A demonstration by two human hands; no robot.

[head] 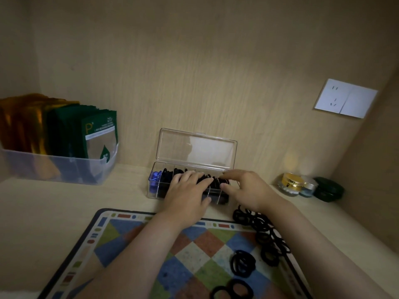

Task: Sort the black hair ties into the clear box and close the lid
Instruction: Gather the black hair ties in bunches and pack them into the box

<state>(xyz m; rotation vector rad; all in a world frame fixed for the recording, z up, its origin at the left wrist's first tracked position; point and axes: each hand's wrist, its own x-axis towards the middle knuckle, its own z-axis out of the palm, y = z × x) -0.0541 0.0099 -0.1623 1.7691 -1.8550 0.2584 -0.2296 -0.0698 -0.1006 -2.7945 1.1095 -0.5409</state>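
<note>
Two-handed, leaning in over the clear box (155,190) at the back of the wooden desk (54,203), close to the wall. Laying the left hand (187,192) flat on the black hair ties (168,175) packed in the middle slots, fingers straight and spread, gripping nothing. Curving the right hand (246,188) over the slot at the right end, thumb and first finger apart with ties between them; not showing clearly whether pinching one or not. Leaving the lid (196,147) standing open, tipped back toward the wall. Keeping small blue things (155,178) in the far left slot. Leaving many loose ties (243,263) lying out of the box on the checked mat (133,238), near the right arm. Sharing the desk with a plastic bin (64,167) of green and gold packets on the left and little jars (291,183) on the right.
</note>
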